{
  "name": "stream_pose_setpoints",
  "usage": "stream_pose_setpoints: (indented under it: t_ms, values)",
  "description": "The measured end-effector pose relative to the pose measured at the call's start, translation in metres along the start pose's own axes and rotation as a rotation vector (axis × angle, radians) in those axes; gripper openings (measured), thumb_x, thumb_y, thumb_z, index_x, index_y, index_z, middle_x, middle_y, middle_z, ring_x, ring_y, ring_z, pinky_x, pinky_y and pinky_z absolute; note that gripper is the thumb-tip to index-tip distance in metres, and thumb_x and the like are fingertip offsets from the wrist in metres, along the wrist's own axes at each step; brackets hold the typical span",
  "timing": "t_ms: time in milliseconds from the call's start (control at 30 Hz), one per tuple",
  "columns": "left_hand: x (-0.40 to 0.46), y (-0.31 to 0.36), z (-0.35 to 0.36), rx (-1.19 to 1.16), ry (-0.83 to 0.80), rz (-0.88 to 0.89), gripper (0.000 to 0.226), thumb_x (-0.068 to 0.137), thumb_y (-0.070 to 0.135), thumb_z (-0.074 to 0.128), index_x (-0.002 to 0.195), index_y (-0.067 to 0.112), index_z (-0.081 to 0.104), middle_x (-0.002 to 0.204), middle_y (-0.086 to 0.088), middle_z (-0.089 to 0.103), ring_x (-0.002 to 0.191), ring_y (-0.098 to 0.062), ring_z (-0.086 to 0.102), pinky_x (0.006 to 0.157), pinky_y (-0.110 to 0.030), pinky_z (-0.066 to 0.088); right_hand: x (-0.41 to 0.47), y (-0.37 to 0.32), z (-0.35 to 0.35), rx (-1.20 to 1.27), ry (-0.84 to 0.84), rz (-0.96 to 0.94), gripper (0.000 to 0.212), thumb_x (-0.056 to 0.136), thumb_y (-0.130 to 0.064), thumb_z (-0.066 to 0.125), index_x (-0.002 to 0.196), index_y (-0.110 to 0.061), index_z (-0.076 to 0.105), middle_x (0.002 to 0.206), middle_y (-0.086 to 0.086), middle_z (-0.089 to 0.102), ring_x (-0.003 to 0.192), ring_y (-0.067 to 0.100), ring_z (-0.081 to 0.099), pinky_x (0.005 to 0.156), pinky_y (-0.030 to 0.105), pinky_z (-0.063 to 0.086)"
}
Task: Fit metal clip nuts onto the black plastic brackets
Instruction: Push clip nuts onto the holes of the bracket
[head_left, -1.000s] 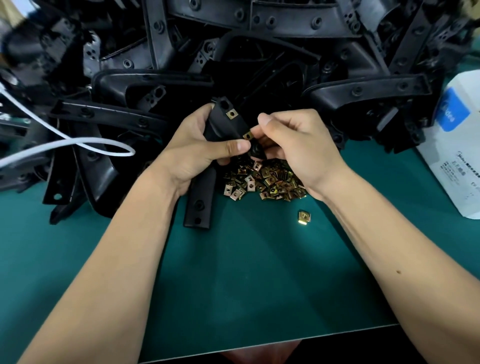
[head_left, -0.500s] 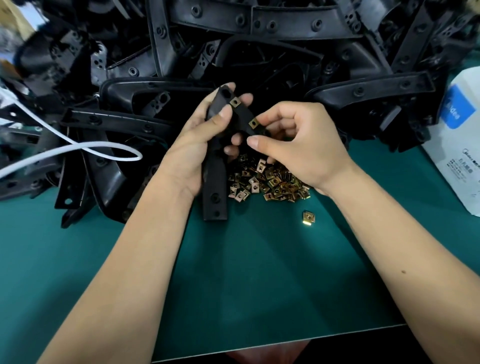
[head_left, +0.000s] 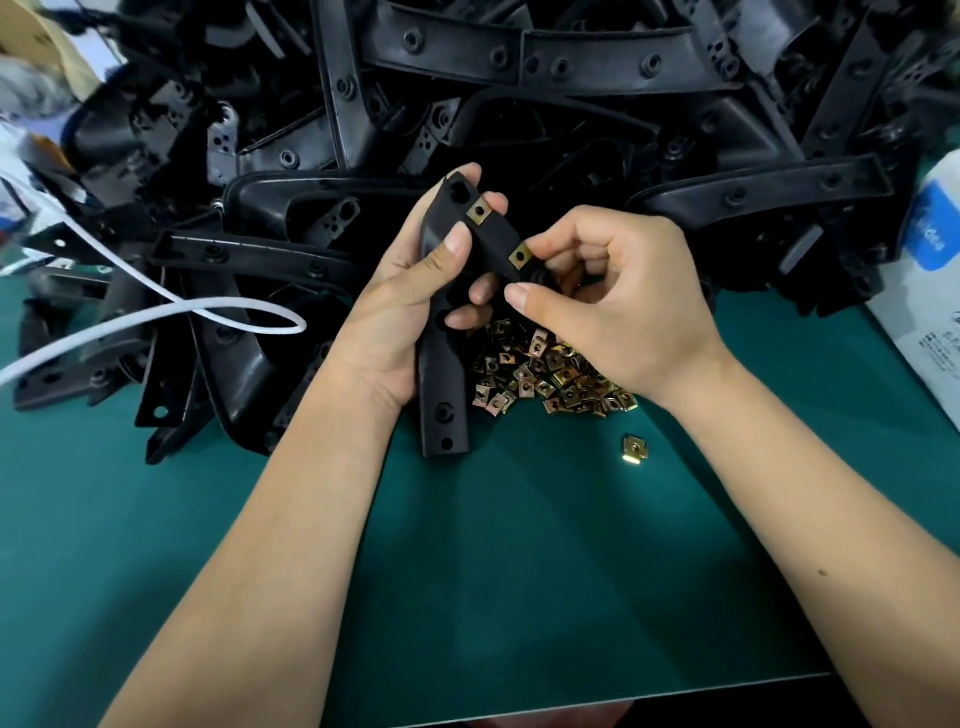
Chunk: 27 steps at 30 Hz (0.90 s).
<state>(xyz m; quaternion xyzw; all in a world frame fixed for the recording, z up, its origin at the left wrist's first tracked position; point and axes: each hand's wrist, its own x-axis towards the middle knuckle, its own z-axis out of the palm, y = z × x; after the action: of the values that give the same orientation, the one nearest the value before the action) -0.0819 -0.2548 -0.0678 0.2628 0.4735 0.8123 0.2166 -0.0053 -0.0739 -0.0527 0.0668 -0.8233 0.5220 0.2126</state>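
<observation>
Step in hand: seating a second clip nut (head_left: 519, 255) on the bracket (head_left: 444, 364); an upper clip nut (head_left: 479, 212) already sits near the bracket's top end.
Left hand (head_left: 402, 306): wrapped round the bracket's middle, thumb pressed on its face, fingers curled behind.
Right hand (head_left: 613, 306): fingers curled in at the second clip nut, thumb below it; whether it pinches the nut or only steadies it I cannot tell.
Bracket position: held above the green surface (head_left: 519, 571), over the left edge of the loose pile of clip nuts (head_left: 550, 374).
Long axis: runs near to far, lower end towards the person, upper end tilting slightly right towards the bracket heap (head_left: 519, 78).
Next move: likely press the nut home, check its hole lines up, then put the bracket aside.
Spare: a single clip nut (head_left: 635, 450) lies apart, nearer than the pile.
</observation>
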Motion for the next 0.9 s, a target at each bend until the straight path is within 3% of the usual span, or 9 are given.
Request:
stream_pose_setpoints:
  t_ms: [167, 300, 433, 500, 567, 633, 833, 900]
  values:
    - [-0.001, 0.003, -0.003, 0.056, -0.003, 0.004, 0.045, 0.106, 0.011, 0.046, 0.149, 0.026, 0.044, 0.122, 0.006, 0.066, 0.069, -0.009, 0.051, 0.051, -0.014, 0.039, -0.003, -0.002, 0.001, 0.001, -0.015, -0.019, 0.021, 0.08, -0.019, 0.087, 0.093, -0.011, 0.073, 0.073, -0.008, 0.067, 0.066, 0.01, 0.065, 0.059, 0.015, 0.046]
    - [-0.002, 0.004, 0.001, 0.076, 0.057, -0.029, 0.035, 0.105, 0.012, 0.048, 0.138, 0.024, 0.05, 0.123, 0.006, 0.07, 0.07, -0.011, 0.058, 0.058, -0.019, 0.046, -0.004, -0.004, 0.001, -0.023, -0.015, -0.043, 0.018, 0.081, -0.016, 0.086, 0.089, -0.009, 0.071, 0.07, -0.002, 0.068, 0.062, 0.014, 0.063, 0.057, 0.016, 0.045]
    - [-0.001, 0.006, -0.002, 0.18, 0.056, -0.023, 0.03, 0.096, 0.005, 0.064, 0.124, 0.016, 0.059, 0.134, -0.008, 0.068, 0.104, -0.021, 0.068, 0.086, -0.032, 0.058, -0.003, -0.003, -0.003, -0.103, 0.02, -0.08, 0.015, 0.079, -0.013, 0.084, 0.085, -0.009, 0.071, 0.069, 0.002, 0.068, 0.06, 0.016, 0.062, 0.055, 0.02, 0.047]
    - [-0.001, 0.01, -0.005, 0.242, 0.064, -0.015, 0.029, 0.089, 0.003, 0.072, 0.113, 0.016, 0.062, 0.128, -0.01, 0.07, 0.102, -0.02, 0.069, 0.081, -0.032, 0.06, -0.001, -0.002, -0.006, -0.116, 0.029, -0.084, 0.012, 0.077, -0.011, 0.082, 0.085, -0.01, 0.072, 0.069, 0.002, 0.068, 0.061, 0.015, 0.062, 0.055, 0.021, 0.047]
    - [-0.001, 0.013, -0.005, 0.282, 0.099, -0.019, 0.026, 0.085, 0.006, 0.078, 0.104, 0.019, 0.066, 0.104, -0.004, 0.072, 0.086, -0.016, 0.07, 0.069, -0.028, 0.059, 0.002, 0.0, -0.008, -0.072, 0.02, -0.046, 0.011, 0.078, -0.011, 0.079, 0.087, -0.015, 0.076, 0.071, -0.006, 0.069, 0.064, 0.008, 0.062, 0.059, 0.018, 0.045]
    - [-0.002, 0.012, -0.003, 0.303, 0.111, -0.008, 0.026, 0.084, 0.005, 0.08, 0.102, 0.02, 0.069, 0.092, -0.001, 0.07, 0.08, -0.015, 0.068, 0.069, -0.027, 0.058, 0.005, 0.002, -0.01, -0.009, 0.016, -0.008, 0.012, 0.082, -0.012, 0.078, 0.092, -0.019, 0.078, 0.074, -0.013, 0.07, 0.069, 0.003, 0.064, 0.065, 0.017, 0.047]
    - [0.0, 0.011, 0.001, 0.455, 0.134, 0.063, 0.026, 0.078, 0.013, 0.086, 0.099, 0.022, 0.073, 0.097, -0.009, 0.069, 0.09, -0.025, 0.062, 0.08, -0.033, 0.056, 0.008, 0.008, -0.014, -0.108, -0.03, -0.069, 0.015, 0.09, -0.025, 0.079, 0.099, -0.013, 0.078, 0.087, -0.006, 0.075, 0.079, 0.008, 0.069, 0.073, 0.02, 0.05]
    - [0.0, 0.011, 0.002, 0.47, 0.157, 0.059, 0.028, 0.079, 0.009, 0.085, 0.101, 0.019, 0.072, 0.094, -0.005, 0.071, 0.088, -0.02, 0.064, 0.079, -0.03, 0.057, 0.009, 0.01, -0.014, -0.106, -0.039, -0.068, 0.015, 0.092, -0.023, 0.077, 0.1, -0.011, 0.076, 0.088, -0.004, 0.074, 0.081, 0.008, 0.067, 0.075, 0.021, 0.05]
